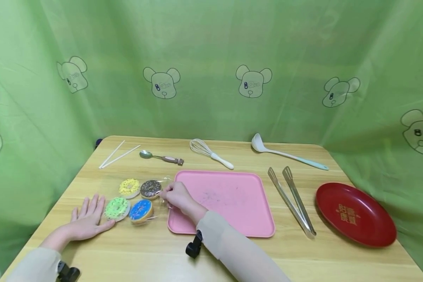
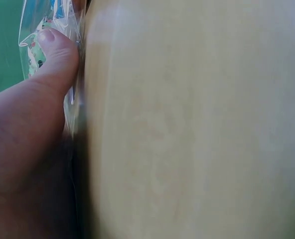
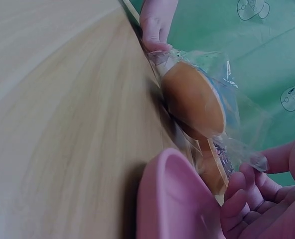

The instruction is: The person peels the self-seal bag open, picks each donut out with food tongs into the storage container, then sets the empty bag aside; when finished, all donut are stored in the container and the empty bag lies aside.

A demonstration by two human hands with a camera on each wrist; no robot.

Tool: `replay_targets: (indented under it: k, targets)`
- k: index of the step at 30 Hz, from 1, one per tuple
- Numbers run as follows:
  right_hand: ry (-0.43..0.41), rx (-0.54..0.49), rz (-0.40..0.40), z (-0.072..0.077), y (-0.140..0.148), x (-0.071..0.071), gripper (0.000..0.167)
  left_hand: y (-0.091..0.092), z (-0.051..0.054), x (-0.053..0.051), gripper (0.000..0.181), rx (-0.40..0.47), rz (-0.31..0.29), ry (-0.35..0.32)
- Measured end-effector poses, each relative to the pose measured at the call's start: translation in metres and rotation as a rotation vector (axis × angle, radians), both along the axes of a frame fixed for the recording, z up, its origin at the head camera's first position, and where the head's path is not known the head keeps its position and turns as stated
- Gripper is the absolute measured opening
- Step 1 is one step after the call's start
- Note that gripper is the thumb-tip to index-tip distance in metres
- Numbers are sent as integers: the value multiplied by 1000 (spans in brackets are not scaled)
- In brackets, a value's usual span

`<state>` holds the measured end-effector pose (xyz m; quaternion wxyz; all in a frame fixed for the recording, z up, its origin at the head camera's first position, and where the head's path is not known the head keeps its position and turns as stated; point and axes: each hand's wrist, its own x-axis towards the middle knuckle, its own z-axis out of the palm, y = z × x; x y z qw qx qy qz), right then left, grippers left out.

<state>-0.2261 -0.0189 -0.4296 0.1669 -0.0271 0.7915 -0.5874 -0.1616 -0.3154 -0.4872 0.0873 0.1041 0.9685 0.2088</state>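
Observation:
Toy donuts sit in clear plastic packaging left of the tray: one with green icing (image 1: 116, 208), a yellow one (image 1: 129, 187), a chocolate-brown one (image 1: 150, 188) and a blue one (image 1: 140, 210). My left hand (image 1: 86, 223) lies flat on the table with fingers straight, beside the green donut. In the left wrist view its thumb (image 2: 58, 55) touches the packaging. My right hand (image 1: 179, 196) pinches the right end of the clear plastic bag (image 3: 239, 152) between thumb and forefinger, just past the brown donut. In the right wrist view, the blue donut (image 3: 192, 99) stands tilted inside the plastic.
A pink tray (image 1: 229, 231) lies under my right forearm. Behind are white sticks (image 1: 121, 157), a spoon (image 1: 162, 157), a whisk (image 1: 211, 152) and a ladle (image 1: 285, 154). Metal tongs (image 1: 292, 199) and a red plate (image 1: 356, 235) lie to the right.

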Motion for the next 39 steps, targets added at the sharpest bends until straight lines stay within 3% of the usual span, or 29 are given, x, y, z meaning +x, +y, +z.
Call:
replay_targets:
  k: [8, 24, 30, 34, 39]
  targets:
    - [0, -11, 11, -2, -4, -2, 5, -3, 0, 2, 102, 7, -1, -13]
    - [-15, -46, 0, -10, 21, -11, 4, -3, 0, -1, 105, -13, -2, -24]
    - [-13, -68, 3, -12, 26, -10, 12, -6, 2, 1, 103, 9, -9, -7]
    - [-21, -65, 36, -11, 28, -10, 4, -9, 3, 2, 104, -19, 0, -3]
    - [-16, -25, -8, -5, 25, -15, 11, -7, 0, 1, 106, -11, -6, -7]
